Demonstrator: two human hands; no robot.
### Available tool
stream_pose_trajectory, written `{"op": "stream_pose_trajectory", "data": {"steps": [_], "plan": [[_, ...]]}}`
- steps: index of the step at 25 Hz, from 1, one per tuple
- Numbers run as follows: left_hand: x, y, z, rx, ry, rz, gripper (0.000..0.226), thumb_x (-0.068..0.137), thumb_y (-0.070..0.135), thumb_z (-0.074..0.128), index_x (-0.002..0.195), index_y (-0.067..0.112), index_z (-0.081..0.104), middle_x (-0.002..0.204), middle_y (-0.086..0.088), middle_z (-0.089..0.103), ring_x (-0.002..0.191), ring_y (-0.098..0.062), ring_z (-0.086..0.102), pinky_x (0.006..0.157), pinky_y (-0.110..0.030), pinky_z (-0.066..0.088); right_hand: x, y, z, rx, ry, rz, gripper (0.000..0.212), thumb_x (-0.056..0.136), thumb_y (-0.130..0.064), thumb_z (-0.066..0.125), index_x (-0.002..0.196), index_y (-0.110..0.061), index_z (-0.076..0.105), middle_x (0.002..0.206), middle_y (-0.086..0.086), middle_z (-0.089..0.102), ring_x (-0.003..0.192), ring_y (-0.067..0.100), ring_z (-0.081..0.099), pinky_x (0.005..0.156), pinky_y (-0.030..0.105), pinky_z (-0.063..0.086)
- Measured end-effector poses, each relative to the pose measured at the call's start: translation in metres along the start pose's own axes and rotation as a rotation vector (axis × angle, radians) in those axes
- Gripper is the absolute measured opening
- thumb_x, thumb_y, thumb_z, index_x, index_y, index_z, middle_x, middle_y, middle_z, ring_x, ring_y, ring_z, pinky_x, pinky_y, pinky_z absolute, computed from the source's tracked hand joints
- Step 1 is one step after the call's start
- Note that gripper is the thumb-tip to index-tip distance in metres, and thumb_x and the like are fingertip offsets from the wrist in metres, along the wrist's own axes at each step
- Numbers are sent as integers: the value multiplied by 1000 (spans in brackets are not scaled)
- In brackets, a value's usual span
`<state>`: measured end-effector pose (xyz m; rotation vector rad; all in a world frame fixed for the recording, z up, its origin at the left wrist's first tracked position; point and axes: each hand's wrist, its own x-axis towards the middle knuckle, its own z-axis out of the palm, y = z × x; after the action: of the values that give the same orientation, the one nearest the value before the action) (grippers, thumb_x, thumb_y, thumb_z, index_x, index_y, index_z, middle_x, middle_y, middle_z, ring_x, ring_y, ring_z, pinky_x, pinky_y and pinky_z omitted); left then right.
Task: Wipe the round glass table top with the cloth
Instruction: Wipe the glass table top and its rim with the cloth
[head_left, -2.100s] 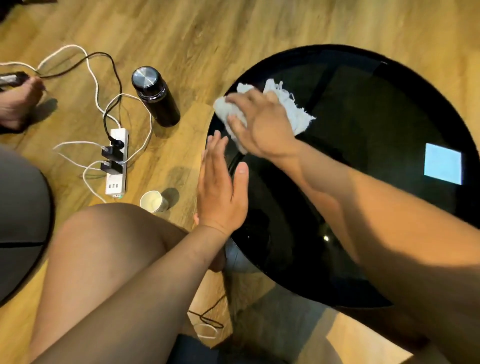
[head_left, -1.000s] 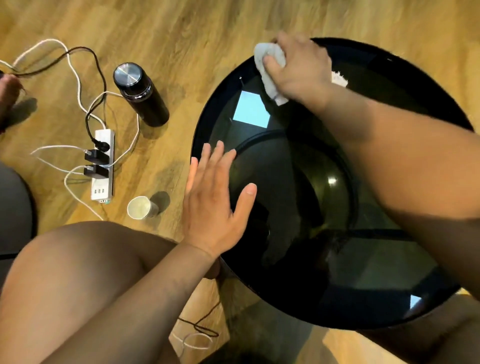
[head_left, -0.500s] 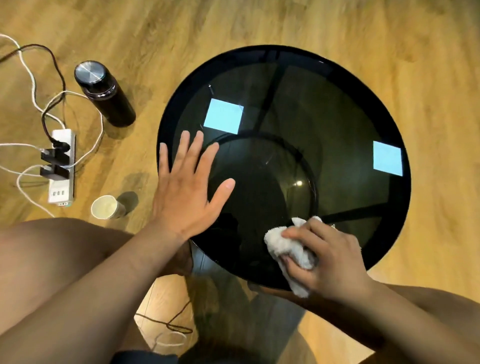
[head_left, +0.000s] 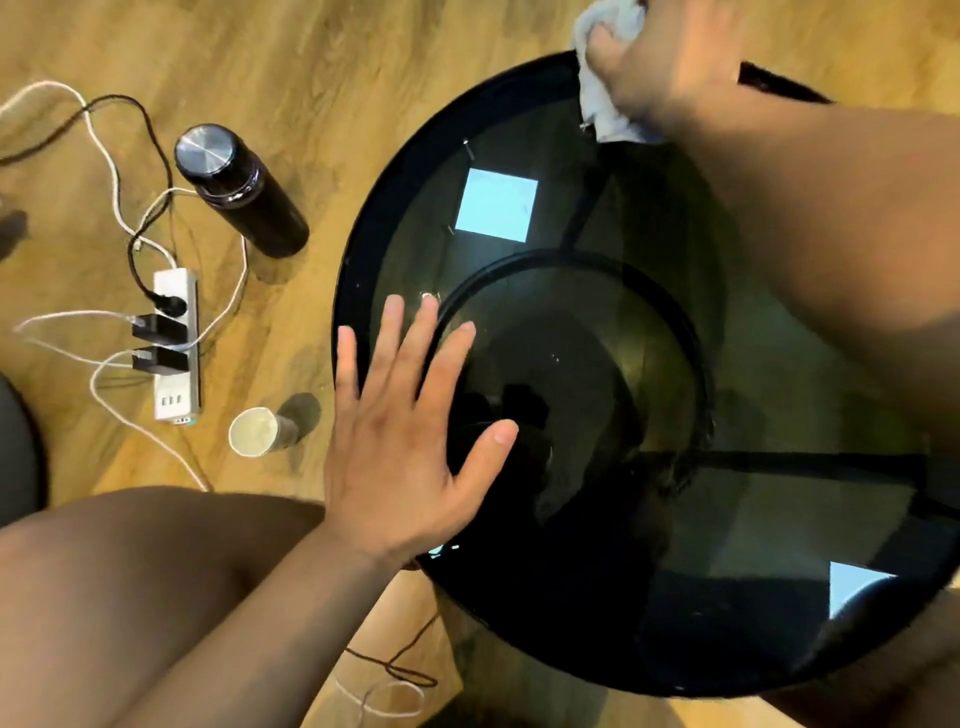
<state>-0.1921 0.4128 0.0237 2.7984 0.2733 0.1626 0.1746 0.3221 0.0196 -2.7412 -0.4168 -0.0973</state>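
The round dark glass table top (head_left: 597, 597) fills the right half of the view and mirrors two pale ceiling squares. My right hand (head_left: 670, 57) is at the table's far rim, fingers closed around the bunched white cloth (head_left: 602, 111), which is pressed on the glass there. My right forearm stretches across the upper right of the table. My left hand (head_left: 410, 431) lies flat on the glass near the left rim, fingers spread and holding nothing.
On the wooden floor to the left stand a black metal-capped bottle (head_left: 239, 189) and a small paper cup (head_left: 257, 431). A white power strip (head_left: 176, 343) with plugs and tangled cables lies further left. My left knee (head_left: 130, 582) is at the bottom left.
My right hand has swept the cloth from the near rim of the table across to the far rim. My left hand stays flat on the glass.
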Motion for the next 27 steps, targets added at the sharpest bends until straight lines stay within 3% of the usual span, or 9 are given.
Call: {"op": "stream_pose_trajectory", "data": {"steps": [5,8,10,13,15,17,19,25,27], "plan": [[1,3,-8,2,-15,-63,68,94,61,29,149,22,37,161,-7,26,152,-27,8,120,-60,5,-91,4,-36,-44,-7,-153,47,82,-58,47,113,-27,61,107,11,68,100,38,63,83,41,46],[-1,12,-9,251,-97,153,71,96,64,18,151,22,32,163,-11,19,152,-32,2,118,-64,1,-206,27,-61,6,-53,-218,42,83,-59,48,108,-29,64,95,5,68,87,32,67,73,34,44],[5,28,-4,284,-145,299,69,97,63,17,151,22,34,163,-12,18,152,-32,3,116,-66,2,-286,43,-79,17,-54,-228,43,80,-61,50,106,-31,66,96,0,70,87,25,68,70,32,46],[24,54,8,195,-131,303,66,97,61,21,149,21,34,163,-10,19,152,-30,5,116,-66,4,-382,72,-101,5,-32,-289,38,79,-55,59,103,-28,70,101,-7,70,94,12,64,80,24,42],[30,62,15,218,-149,331,66,98,61,20,150,22,30,164,-10,16,153,-29,1,115,-66,4,-400,81,-104,10,-60,-351,36,79,-51,61,103,-27,72,98,-8,70,94,13,68,79,28,49],[32,61,21,220,-141,316,67,98,62,18,150,21,30,164,-10,15,152,-29,2,115,-66,5,-367,81,-101,-47,-43,-374,37,77,-54,58,101,-29,72,87,-7,68,76,19,71,58,34,53],[29,61,22,195,-126,325,68,98,63,20,150,20,30,164,-11,15,153,-29,2,116,-66,6,-307,73,-92,-86,-26,-323,41,75,-61,52,100,-33,68,83,-7,67,63,24,69,50,31,49],[32,55,29,131,-123,343,68,98,65,25,151,23,29,166,-6,10,153,-26,-2,116,-62,-2,-95,61,-44,-82,98,-153,45,77,-62,46,105,-30,62,97,3,69,89,32,66,75,39,46],[32,54,30,115,-120,348,67,98,64,26,151,23,30,166,-4,10,153,-25,-1,116,-62,-2,-40,58,-34,-109,78,-87,45,78,-58,47,107,-27,61,99,9,68,88,35,62,74,39,42]]}}
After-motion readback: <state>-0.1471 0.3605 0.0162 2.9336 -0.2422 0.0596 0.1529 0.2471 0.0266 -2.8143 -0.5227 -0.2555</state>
